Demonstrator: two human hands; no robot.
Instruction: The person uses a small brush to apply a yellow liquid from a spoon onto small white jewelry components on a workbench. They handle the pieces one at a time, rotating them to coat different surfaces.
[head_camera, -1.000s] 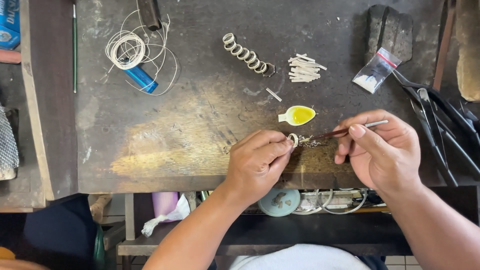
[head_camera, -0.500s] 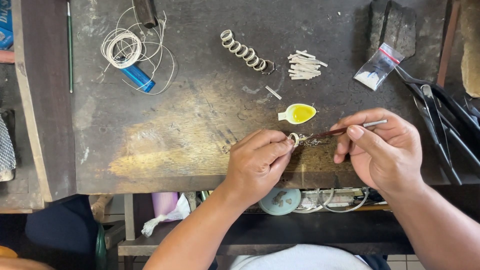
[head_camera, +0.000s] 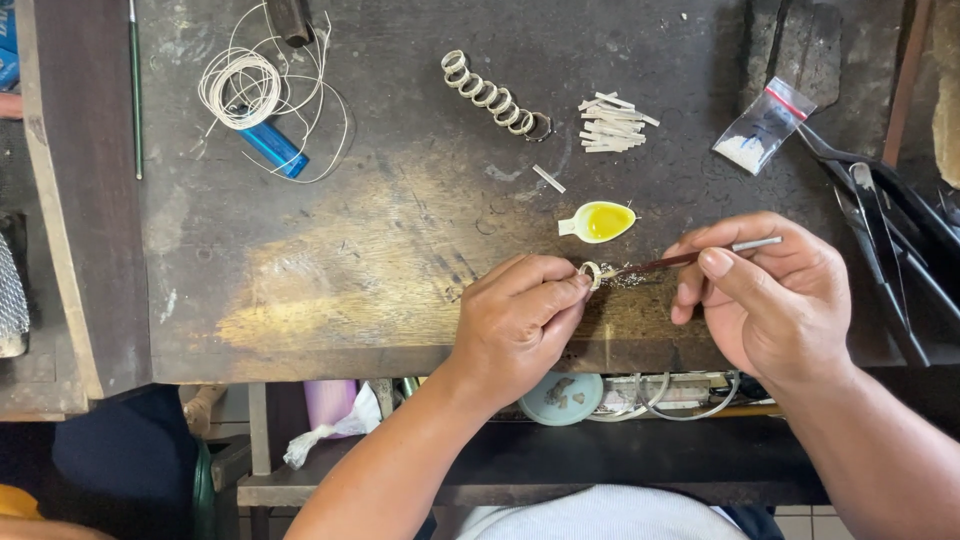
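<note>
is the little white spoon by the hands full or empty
Full: the small white spoon lies flat on the workbench, its bowl filled with yellow liquid, just above the ring held by the left hand.

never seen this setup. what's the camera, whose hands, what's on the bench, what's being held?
One camera, worn on a person's head, looks down at a dark worn workbench. Both bare hands are that person's. The left hand pinches a small metal ring in its fingers. The right hand holds a thin tool whose tip meets the ring. Behind them lie a small spoon of yellow liquid, a row of rings, short metal strips, coiled wire, a blue lighter and a little bag of white powder.
</note>
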